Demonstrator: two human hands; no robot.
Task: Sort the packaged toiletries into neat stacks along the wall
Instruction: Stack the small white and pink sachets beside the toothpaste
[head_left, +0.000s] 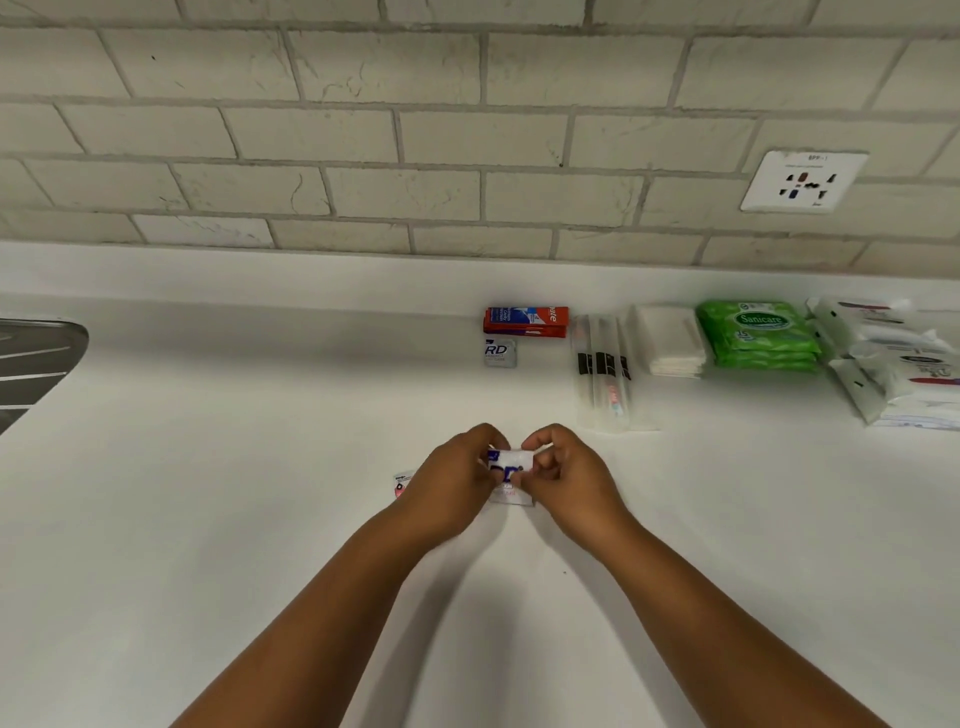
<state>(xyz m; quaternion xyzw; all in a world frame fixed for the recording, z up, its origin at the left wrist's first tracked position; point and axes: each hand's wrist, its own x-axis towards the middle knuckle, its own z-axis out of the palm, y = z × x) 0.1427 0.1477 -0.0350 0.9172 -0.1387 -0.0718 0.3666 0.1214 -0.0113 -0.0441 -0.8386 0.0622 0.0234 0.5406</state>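
the small white sachet (510, 464) with blue lettering sits between my hands, low over the near middle of the white counter (260, 467). my left hand (451, 480) pinches its left edge and my right hand (567, 477) pinches its right edge. another small packet (402, 482) peeks out just left of my left hand. far off by the wall lie a matching sachet (500, 353), red toothpaste boxes (525, 321), wrapped toothbrushes (605, 371), white packs (670, 340) and green wipes (758, 332).
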